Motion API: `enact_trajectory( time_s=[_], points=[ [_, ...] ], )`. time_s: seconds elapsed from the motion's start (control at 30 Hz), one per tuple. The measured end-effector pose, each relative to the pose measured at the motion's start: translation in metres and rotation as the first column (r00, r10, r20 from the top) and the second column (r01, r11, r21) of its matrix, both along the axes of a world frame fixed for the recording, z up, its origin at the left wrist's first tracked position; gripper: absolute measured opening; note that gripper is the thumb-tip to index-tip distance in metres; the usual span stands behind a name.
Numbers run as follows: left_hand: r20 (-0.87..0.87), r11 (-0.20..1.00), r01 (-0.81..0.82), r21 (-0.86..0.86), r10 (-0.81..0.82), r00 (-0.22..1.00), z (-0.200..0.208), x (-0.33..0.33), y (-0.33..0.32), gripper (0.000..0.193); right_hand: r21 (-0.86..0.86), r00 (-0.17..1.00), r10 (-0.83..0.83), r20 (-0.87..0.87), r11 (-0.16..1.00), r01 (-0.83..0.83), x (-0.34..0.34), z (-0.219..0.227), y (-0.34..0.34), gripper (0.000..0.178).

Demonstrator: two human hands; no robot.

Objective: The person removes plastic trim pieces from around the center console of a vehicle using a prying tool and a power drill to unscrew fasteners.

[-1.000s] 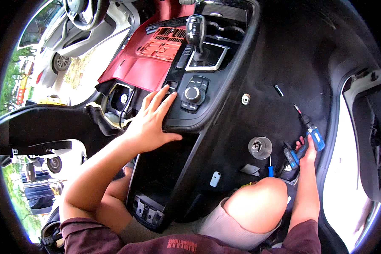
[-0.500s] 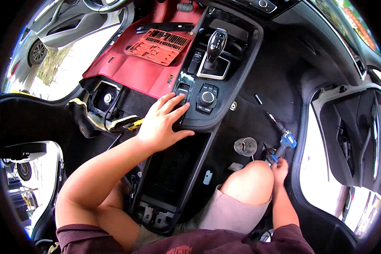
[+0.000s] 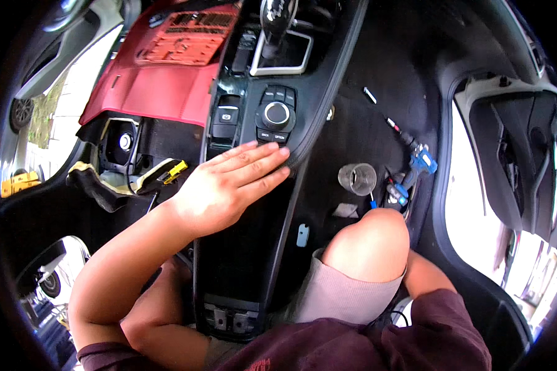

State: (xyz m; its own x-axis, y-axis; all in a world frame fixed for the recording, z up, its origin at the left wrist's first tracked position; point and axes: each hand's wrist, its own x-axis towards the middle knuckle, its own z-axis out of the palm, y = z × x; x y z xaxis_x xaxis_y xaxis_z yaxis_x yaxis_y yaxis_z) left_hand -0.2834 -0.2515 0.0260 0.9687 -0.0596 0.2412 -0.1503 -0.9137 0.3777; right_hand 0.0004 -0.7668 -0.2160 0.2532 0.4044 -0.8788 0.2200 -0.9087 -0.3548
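Note:
My left hand point(image 3: 220, 191) lies stretched out, palm down, its fingertips on the rear edge of the black centre console panel point(image 3: 244, 145). The fingers are straight and hold nothing. Just ahead of them are a round control knob point(image 3: 276, 114) with buttons about it and a small switch point(image 3: 226, 117). Farther forward stands the gear lever point(image 3: 277, 21) in its silver frame. Under my forearm runs the dark, uncovered rear part of the console point(image 3: 235, 266). My right forearm point(image 3: 428, 275) goes behind my bent knee, which hides the right hand.
On the black floor at right lie a blue cordless drill point(image 3: 423, 159), a clear plastic cup point(image 3: 357, 179), a bit point(image 3: 369, 95) and a light-blue flat piece point(image 3: 302, 235). An orange-red tool case point(image 3: 185, 48) rests on red material point(image 3: 155, 93). A yellow connector point(image 3: 176, 172) sits left of my hand.
The view has shifted down and toward the rear. My left hand has slid from the panel's left side to its rear edge, fingers now closer together. The right hand has left the drill's base and gone behind the knee.

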Motion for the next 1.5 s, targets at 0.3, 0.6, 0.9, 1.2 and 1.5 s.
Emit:
enact_trajectory(
  time_s=[0.3, 0.6, 0.9, 1.2, 1.5],
  points=[
    [-0.146, 0.988, -0.002, 0.154, 0.025, 0.989, 0.008, 0.012, -0.005, 0.057, 0.221, 0.986, 0.156, -0.056, 0.965, -0.14, -0.017, 0.051, 0.064, 0.026],
    [0.054, 0.997, -0.051, 0.059, 0.048, 0.997, -0.006, 0.008, 0.003, 0.049, -0.108, 0.916, 0.016, 0.401, 0.994, 0.03, -0.078, 0.028, 0.04, 0.02],
    [0.16, 0.989, -0.148, -0.007, 0.148, 0.976, -0.016, 0.006, -0.004, 0.043, 0.224, 0.652, -0.276, 0.706, 0.961, 0.165, -0.131, 0.036, -0.05, 0.046],
    [0.17, 0.966, -0.26, 0.008, 0.255, 0.952, -0.009, -0.001, -0.013, 0.042, 0.247, 0.623, -0.312, 0.718, 0.95, 0.19, -0.06, 0.031, 0.058, 0.063],
    [0.189, 0.961, -0.264, 0.083, 0.245, 0.951, -0.013, -0.002, -0.014, 0.037, 0.36, 0.479, -0.802, -0.358, 0.355, 0.863, -0.099, 0.05, 0.006, 0.031]
  ],
)
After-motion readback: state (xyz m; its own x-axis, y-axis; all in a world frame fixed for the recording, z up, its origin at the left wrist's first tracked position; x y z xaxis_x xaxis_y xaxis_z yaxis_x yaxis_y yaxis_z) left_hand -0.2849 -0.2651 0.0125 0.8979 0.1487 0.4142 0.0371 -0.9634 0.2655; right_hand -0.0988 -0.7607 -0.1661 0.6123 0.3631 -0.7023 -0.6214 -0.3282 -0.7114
